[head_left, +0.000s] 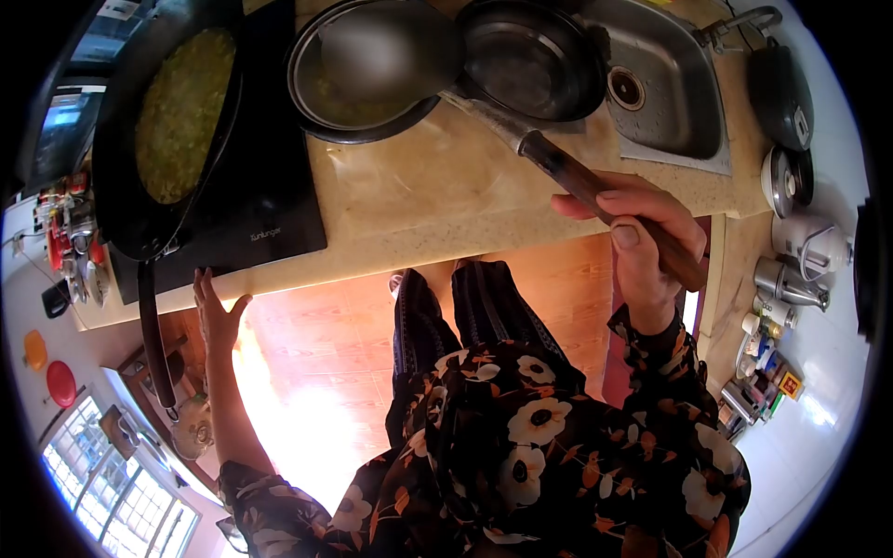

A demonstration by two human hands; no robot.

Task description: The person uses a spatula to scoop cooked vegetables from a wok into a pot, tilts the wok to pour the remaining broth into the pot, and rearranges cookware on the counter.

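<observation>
My right hand [646, 232] is wrapped round the wooden handle of a metal spatula [577, 175]. The spatula's wide blade, blurred, is over a round pot [349, 116] that has some yellowish-green food in it. My left hand [221, 314] has its fingers apart at the counter's front edge, near the black stove [270, 200], and holds nothing. On the stove is a wok [116, 200] with yellow-green food in liquid [186, 116]; its long handle points toward me, just left of my left hand.
A dark empty pan [530, 60] is between the pot and the steel sink [665, 84]. A faucet [739, 28] rises at the sink's back. Kettle [809, 246], metal pitcher [791, 284] and several jars stand at the right. The counter edge [372, 265] runs in front of me.
</observation>
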